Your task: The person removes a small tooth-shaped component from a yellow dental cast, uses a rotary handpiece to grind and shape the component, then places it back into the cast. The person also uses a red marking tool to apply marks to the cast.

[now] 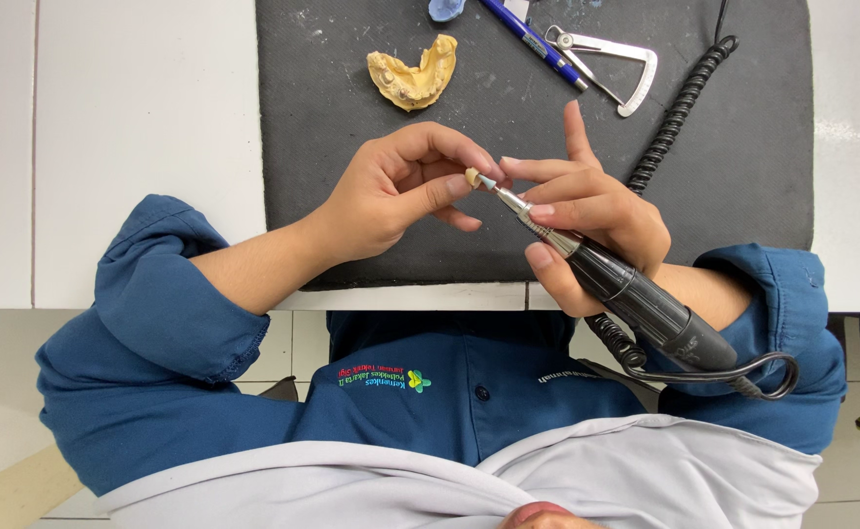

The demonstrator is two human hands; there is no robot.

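Left hand (400, 196) fingers pinch a tooth (471, 176) over the mat (743, 147). Right hand (596, 211) fingers are closed around the handpiece (636, 294), its tip touching the tooth.

This is a dental laboratory bench. A yellow plaster jaw cast (413, 74), a metal measuring caliper (611, 61) and a corded rotary handpiece (636, 299) sit over a dark work mat (743, 147) on white tile.

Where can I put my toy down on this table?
Bare spots: the white table left of the mat, the mat's left side beside the cast, and its right side past the cord. Crowded: the top by the pen and caliper, and the middle, under the hands.
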